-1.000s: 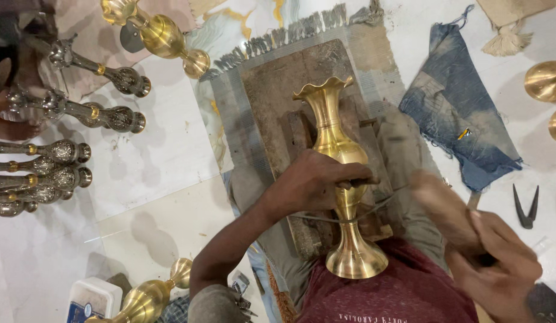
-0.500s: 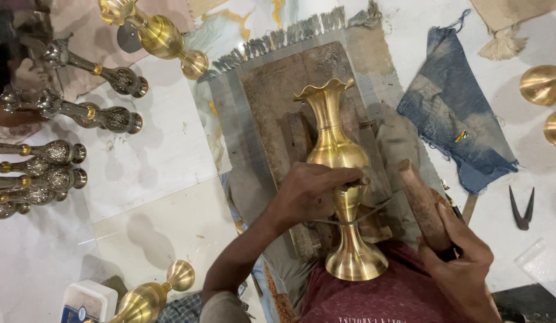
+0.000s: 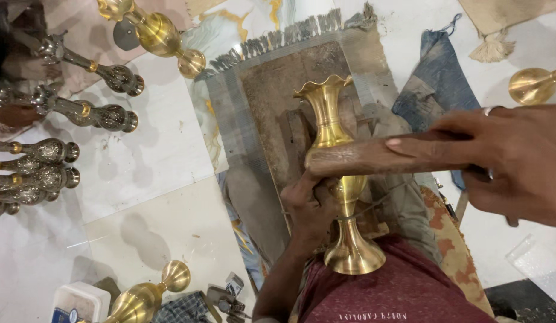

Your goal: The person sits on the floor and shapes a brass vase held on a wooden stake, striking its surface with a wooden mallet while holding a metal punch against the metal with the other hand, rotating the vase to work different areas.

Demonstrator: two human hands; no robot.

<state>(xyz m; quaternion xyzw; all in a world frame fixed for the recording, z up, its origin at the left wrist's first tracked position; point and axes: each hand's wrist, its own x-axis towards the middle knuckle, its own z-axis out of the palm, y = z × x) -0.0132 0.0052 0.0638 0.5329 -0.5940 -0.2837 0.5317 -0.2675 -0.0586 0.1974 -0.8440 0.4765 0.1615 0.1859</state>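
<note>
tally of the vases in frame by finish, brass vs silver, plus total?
Brass vases: 4, the held vase, one top left, one bottom left, one right edge.
Silver vases: 5, possibly more cut off.
Total: 9

Silver vases (image 3: 80, 110) lie in a row on the floor (image 3: 152, 155); a blue denim rag (image 3: 436, 90) lies beside the fringed mat (image 3: 272, 84).
</note>
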